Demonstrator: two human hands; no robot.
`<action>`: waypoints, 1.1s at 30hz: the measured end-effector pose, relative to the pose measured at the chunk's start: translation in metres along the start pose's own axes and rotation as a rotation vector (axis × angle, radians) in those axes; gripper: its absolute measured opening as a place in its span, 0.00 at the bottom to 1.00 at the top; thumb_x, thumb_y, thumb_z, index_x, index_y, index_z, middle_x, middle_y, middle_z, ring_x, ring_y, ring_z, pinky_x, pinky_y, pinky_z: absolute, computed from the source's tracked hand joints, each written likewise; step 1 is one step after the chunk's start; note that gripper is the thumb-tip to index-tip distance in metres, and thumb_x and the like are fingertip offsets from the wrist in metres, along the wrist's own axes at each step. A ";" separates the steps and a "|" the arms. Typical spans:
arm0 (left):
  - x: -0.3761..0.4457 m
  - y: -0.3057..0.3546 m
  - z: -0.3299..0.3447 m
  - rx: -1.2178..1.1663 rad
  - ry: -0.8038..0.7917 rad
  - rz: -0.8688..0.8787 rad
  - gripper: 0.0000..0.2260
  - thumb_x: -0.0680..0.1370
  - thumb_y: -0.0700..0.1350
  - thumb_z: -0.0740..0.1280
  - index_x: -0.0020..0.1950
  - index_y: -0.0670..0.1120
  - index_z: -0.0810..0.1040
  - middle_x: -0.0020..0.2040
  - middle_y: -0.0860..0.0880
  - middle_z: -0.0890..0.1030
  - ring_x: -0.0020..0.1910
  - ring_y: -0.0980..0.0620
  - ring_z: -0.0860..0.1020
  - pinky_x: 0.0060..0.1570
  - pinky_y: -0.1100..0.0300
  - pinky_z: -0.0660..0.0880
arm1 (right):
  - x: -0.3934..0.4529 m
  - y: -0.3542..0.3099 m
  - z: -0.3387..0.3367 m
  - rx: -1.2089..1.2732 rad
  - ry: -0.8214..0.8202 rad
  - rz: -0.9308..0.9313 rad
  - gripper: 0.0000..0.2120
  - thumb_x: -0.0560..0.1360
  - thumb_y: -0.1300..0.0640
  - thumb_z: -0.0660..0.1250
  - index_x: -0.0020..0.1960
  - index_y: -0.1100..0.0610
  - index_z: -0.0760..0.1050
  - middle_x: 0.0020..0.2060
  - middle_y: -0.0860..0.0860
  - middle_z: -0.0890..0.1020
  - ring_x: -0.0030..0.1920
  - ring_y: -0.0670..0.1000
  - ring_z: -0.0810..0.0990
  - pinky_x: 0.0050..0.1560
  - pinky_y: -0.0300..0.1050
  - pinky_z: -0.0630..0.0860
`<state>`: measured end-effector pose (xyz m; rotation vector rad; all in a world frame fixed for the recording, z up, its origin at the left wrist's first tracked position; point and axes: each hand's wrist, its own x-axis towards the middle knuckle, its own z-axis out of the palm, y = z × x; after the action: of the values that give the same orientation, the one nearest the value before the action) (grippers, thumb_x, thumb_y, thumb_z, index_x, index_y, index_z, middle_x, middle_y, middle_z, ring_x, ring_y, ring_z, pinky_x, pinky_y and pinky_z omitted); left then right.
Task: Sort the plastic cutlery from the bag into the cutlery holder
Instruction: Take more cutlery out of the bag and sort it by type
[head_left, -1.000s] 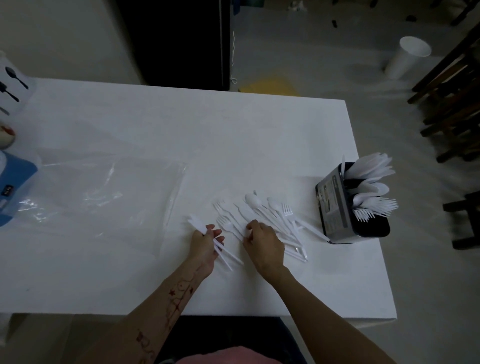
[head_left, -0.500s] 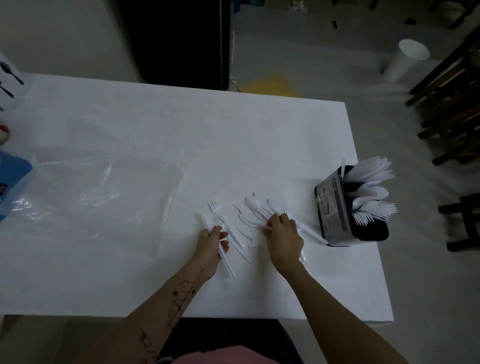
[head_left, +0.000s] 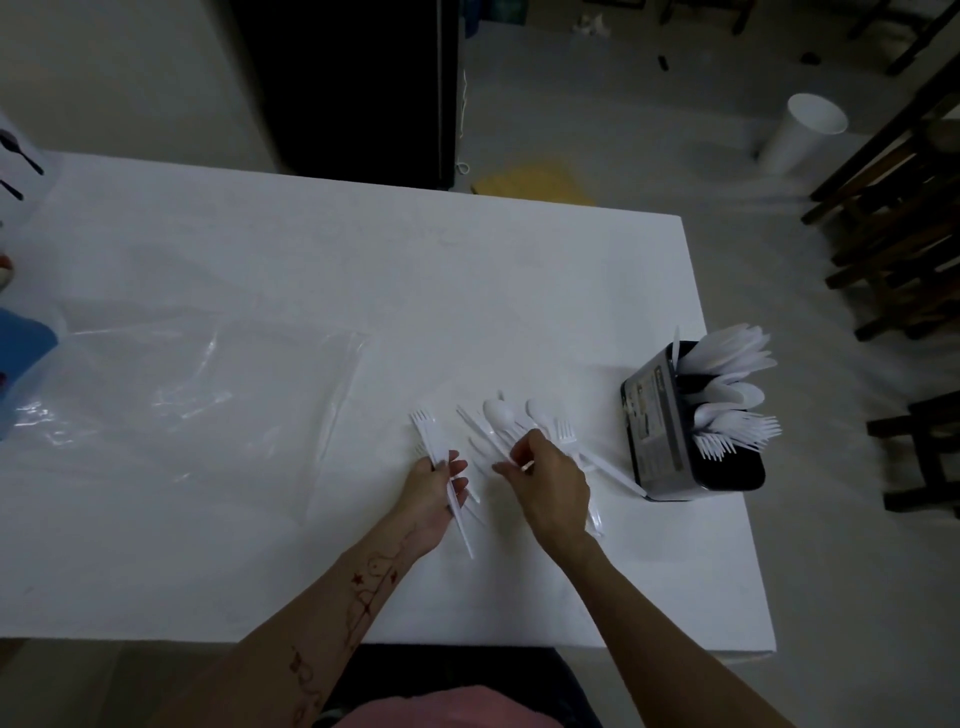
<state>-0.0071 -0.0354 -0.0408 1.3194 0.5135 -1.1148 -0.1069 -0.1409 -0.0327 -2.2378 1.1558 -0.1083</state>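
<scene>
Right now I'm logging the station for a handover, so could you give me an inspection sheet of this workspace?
Surface: white table, mostly bare at the far side.
Job's things: loose pile of white cutlery in front of the person; black holder near the right edge, already holding forks, spoons and knives; clear bag lying flat at left.
Clutter: blue object at the left edge, cut off by the frame.
Hands: left hand grips a few forks; right hand reaches into the pile, grip unclear.
Cables: nothing seen.
Surroundings: white bin on the floor, dark wooden chairs at right, yellow patch beyond the table.
</scene>
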 end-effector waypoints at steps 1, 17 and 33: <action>0.000 0.000 0.000 0.002 -0.001 0.002 0.09 0.84 0.40 0.54 0.59 0.41 0.71 0.49 0.46 0.77 0.43 0.51 0.75 0.46 0.59 0.74 | -0.003 -0.002 0.002 -0.003 -0.010 -0.021 0.11 0.72 0.46 0.73 0.45 0.50 0.74 0.40 0.43 0.81 0.39 0.45 0.80 0.41 0.41 0.77; 0.001 -0.002 -0.009 -0.031 0.035 0.092 0.09 0.84 0.44 0.54 0.49 0.44 0.72 0.43 0.47 0.76 0.41 0.49 0.77 0.43 0.55 0.76 | 0.003 0.022 0.005 -0.247 -0.044 -0.026 0.09 0.78 0.51 0.66 0.55 0.54 0.76 0.51 0.50 0.78 0.52 0.53 0.77 0.40 0.45 0.73; -0.001 -0.001 0.001 -0.056 -0.033 0.124 0.10 0.80 0.39 0.63 0.61 0.41 0.71 0.52 0.45 0.78 0.51 0.46 0.78 0.46 0.52 0.77 | -0.015 0.011 0.006 0.288 -0.377 -0.222 0.05 0.75 0.52 0.72 0.46 0.54 0.81 0.39 0.43 0.83 0.40 0.42 0.80 0.45 0.38 0.79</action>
<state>-0.0093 -0.0358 -0.0402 1.2652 0.4292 -1.0111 -0.1218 -0.1310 -0.0406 -2.0111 0.6460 0.0542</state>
